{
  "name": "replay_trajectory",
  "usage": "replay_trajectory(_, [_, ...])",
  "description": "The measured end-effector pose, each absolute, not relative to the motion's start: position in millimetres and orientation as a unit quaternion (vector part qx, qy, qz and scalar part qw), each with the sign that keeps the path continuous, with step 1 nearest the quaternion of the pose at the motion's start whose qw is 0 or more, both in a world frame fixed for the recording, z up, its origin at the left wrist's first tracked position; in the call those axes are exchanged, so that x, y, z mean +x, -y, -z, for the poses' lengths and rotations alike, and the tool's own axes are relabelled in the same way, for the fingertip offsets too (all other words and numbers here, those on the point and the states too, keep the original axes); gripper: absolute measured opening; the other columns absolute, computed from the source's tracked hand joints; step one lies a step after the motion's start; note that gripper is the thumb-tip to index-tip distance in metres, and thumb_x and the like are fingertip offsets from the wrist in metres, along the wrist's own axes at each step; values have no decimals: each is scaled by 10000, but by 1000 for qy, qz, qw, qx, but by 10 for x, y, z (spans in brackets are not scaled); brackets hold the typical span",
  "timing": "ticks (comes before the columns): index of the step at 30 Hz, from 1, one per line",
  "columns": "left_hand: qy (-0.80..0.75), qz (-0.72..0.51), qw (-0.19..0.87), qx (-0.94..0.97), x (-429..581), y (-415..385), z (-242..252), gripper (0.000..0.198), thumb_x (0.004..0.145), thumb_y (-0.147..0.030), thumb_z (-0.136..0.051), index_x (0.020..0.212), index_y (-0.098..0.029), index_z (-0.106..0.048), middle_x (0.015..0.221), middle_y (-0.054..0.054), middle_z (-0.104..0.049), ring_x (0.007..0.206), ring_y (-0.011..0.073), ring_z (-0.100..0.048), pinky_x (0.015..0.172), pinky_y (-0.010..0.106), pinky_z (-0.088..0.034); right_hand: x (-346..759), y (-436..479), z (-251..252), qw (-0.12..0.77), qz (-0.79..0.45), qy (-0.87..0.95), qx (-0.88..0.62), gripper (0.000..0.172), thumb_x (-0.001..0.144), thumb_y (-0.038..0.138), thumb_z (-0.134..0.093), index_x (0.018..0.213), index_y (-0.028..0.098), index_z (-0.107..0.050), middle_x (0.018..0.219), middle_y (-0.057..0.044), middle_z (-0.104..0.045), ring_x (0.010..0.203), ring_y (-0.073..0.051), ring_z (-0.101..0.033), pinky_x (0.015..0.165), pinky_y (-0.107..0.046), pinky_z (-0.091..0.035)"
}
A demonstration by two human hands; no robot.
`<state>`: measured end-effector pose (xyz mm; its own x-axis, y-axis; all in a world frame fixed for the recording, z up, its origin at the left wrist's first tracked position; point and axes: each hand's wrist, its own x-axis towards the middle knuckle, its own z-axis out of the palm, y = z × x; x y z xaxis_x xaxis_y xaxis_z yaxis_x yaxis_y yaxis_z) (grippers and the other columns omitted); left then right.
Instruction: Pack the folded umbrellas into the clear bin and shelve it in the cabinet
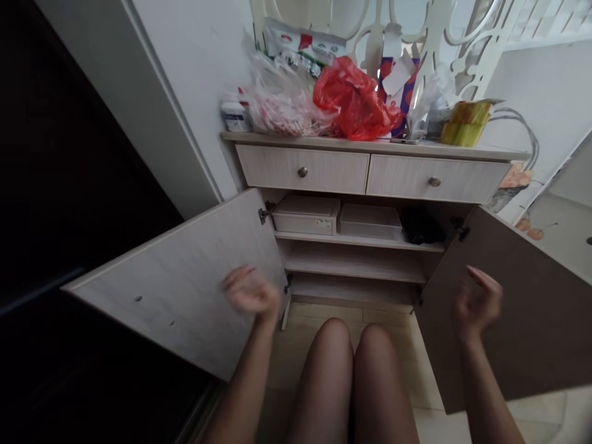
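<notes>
The low cabinet (351, 266) in front of me has both lower doors swung outward. My left hand (250, 292) hovers before the inner face of the left door (185, 283), its fingers loosely bent and blurred, with nothing visible in it. On the other side, my right hand (480, 303) is raised in front of the right door (522, 314). Its fingers are half curled with a gap to the thumb, and I see nothing held. Whether either hand touches its door I cannot tell. A white lidded box (305, 217), a translucent bin (370, 222) and a black item (422, 226) occupy the upper shelf.
Two drawers with round knobs (302, 172) run above the shelves. The cabinet top carries a red plastic bag (354, 98), a clear bag (287, 102), a white bottle (235, 116) and yellow tape rolls (465, 123). My knees (333, 345) are between the doors.
</notes>
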<state>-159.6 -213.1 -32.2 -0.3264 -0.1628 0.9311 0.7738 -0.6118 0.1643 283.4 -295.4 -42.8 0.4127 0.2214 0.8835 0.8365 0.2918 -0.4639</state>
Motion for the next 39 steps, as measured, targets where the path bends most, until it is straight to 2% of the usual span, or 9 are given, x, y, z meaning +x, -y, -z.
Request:
replay_trajectory(2, [336,629,178,-678,-1011,1677,151,236,985,-360,-479,1133,-216,-594,1027,100,-674,1038,255,-626,952,480,-478,2705,2429,296,592,227,548,-546,302,968,323,-482,1177,162,-628,1142,-131,-649,1070,-247,-599,959,-422,-459])
replay_trajectory(5, [385,437,85,-809,-370,972,28,250,960,-291,-514,1140,-157,-624,1195,151,-663,1250,283,-523,1042,463,-407,2612,1632,160,441,142,664,-587,331,998,256,-416,1214,114,-623,1239,-156,-629,1097,-212,-578,965,-347,-433])
replay_trajectory(8, [388,276,70,-877,-85,406,33,231,925,-179,-540,1123,-131,-648,1208,163,-667,1253,283,-514,1037,442,-387,2638,1072,134,305,86,700,-640,334,992,212,-469,1266,66,-593,1235,-163,-625,1015,-178,-580,898,-311,-424])
replay_trajectory(12, [423,163,98,-886,5,-15,57,192,909,-109,-522,999,-112,-691,1036,177,-705,1095,279,-586,967,422,-397,2739,696,208,267,72,691,-667,253,978,236,-526,1071,64,-686,986,-109,-667,817,-147,-584,767,-288,-419])
replay_trajectory(16, [429,150,105,-885,9,-136,68,221,881,-46,-510,958,-110,-708,971,170,-709,1002,265,-620,925,417,-404,2820,571,264,270,46,685,-675,322,1002,311,-487,912,97,-709,846,-62,-647,698,-113,-553,692,-251,-396])
replay_trajectory(22, [367,192,118,-902,-193,169,188,254,961,-132,-448,982,-136,-701,970,128,-706,968,229,-614,914,393,-388,2916,909,280,254,62,721,-642,286,1005,259,-467,969,113,-710,939,-91,-688,783,-139,-584,691,-244,-377])
replay_trajectory(26, [330,247,113,-904,-480,826,308,287,1001,-213,-415,1013,-167,-698,960,110,-711,952,225,-608,895,385,-367,2884,1539,369,273,56,741,-611,229,968,264,-514,938,168,-720,924,-91,-702,842,-193,-624,734,-264,-429])
replay_trajectory(33, [313,301,78,-898,-1002,2217,731,290,994,-200,-432,1025,-232,-719,879,51,-730,854,186,-622,854,356,-366,2584,2971,700,298,12,771,-563,331,1006,348,-431,914,229,-726,839,-78,-692,776,-199,-642,713,-284,-475])
replay_trajectory(39, [341,337,55,-876,-1200,2946,1223,289,980,-176,-434,1022,-223,-717,856,47,-735,817,182,-638,835,352,-406,2367,3573,1167,273,21,789,-550,367,1031,321,-391,930,219,-728,856,-80,-709,780,-199,-665,695,-276,-488])
